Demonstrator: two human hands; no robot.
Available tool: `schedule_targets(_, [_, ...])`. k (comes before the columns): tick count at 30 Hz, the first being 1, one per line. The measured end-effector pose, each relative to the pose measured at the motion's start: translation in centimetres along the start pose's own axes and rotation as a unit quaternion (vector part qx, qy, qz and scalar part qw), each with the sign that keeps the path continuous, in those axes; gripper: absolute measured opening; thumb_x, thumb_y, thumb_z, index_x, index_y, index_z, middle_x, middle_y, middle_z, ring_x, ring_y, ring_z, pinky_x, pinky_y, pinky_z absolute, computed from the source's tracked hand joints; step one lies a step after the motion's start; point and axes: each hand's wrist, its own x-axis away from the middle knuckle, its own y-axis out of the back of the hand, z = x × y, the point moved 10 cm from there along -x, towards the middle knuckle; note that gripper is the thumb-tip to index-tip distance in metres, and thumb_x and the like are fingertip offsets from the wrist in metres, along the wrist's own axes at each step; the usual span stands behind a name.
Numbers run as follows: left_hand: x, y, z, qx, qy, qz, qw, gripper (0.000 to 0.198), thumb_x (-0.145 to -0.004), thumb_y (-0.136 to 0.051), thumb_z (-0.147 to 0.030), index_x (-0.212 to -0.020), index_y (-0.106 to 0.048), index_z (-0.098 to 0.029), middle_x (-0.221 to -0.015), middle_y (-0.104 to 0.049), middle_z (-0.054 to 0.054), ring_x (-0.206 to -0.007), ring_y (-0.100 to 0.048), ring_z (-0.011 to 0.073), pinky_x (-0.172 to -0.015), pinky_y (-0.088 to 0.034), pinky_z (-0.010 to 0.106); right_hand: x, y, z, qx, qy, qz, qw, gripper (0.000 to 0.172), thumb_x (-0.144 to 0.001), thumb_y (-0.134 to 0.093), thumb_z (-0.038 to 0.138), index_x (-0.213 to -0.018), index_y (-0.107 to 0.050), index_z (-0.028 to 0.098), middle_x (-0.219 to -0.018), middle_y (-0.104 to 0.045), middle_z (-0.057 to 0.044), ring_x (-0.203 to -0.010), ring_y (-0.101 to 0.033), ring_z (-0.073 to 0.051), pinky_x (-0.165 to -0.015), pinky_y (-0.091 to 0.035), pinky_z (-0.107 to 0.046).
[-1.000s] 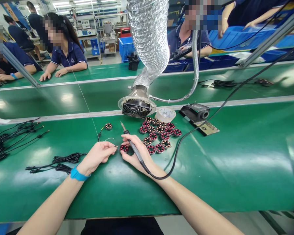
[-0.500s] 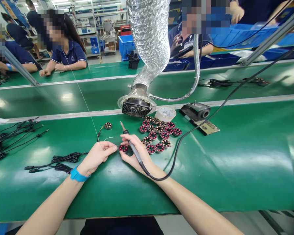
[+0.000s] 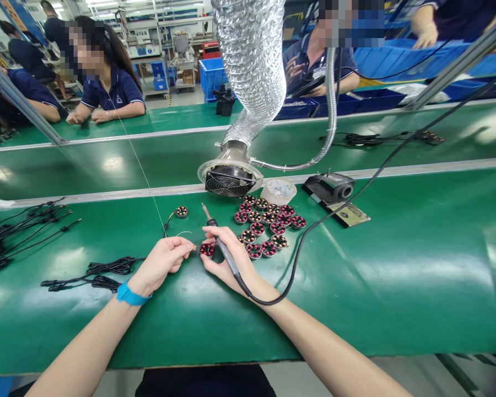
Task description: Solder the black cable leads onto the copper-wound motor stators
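My left hand (image 3: 163,264), with a blue band at the wrist, pinches a thin wire end close to a small red-and-black coil ring (image 3: 207,250). The ring sits between the fingertips of my right hand (image 3: 229,259). That same hand also holds a soldering iron (image 3: 227,255), whose tip points up and away from me. A single coil ring with copper windings (image 3: 182,212) lies beyond my left hand, joined to a short cable. Several more coil rings (image 3: 268,217) form a group right of my right hand. Thin solder wire (image 3: 143,172) hangs down toward my left hand.
A fume extractor (image 3: 230,179) hangs over the bench, near a tape roll (image 3: 279,191). The iron stand (image 3: 334,190) is at the back right. Black cables (image 3: 113,266) lie at the left. The iron's cord (image 3: 300,248) loops to the right. Other people sit across the bench.
My left fingertips have shifted slightly left, away from the ring, and a bit of wire now shows between them. Across the bench, a person's hand at the upper right has moved.
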Motion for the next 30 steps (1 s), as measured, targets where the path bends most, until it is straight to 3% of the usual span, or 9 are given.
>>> schedule_targets(19, [-0.1, -0.1, 0.7, 0.011, 0.022, 0.002, 1.000, 0.037, -0.077, -0.073, -0.047, -0.075, -0.057, -0.014, -0.063, -0.037, -0.007, -0.046, -0.019, 0.0021, -0.039, -0.009, 0.019, 0.3, -0.2, -0.1, -0.022, -0.003, 0.000, 1.000, 0.058, -0.074, -0.067, 0.008, -0.126, -0.053, 0.028, -0.104, -0.056, -0.002, -0.081, -0.066, -0.013, -0.085, -0.055, -0.032])
schedule_targets(30, [0.0, 0.2, -0.3, -0.006, -0.020, -0.001, 1.000, 0.036, -0.076, -0.075, -0.047, -0.083, -0.065, -0.013, -0.055, -0.035, -0.009, -0.044, -0.021, 0.0027, -0.041, -0.013, 0.019, 0.2, 0.3, 0.6, 0.008, 0.035, -0.006, 0.999, 0.059, -0.077, -0.067, 0.006, -0.130, -0.051, 0.027, -0.102, -0.058, -0.003, -0.095, -0.062, -0.020, -0.091, -0.053, -0.037])
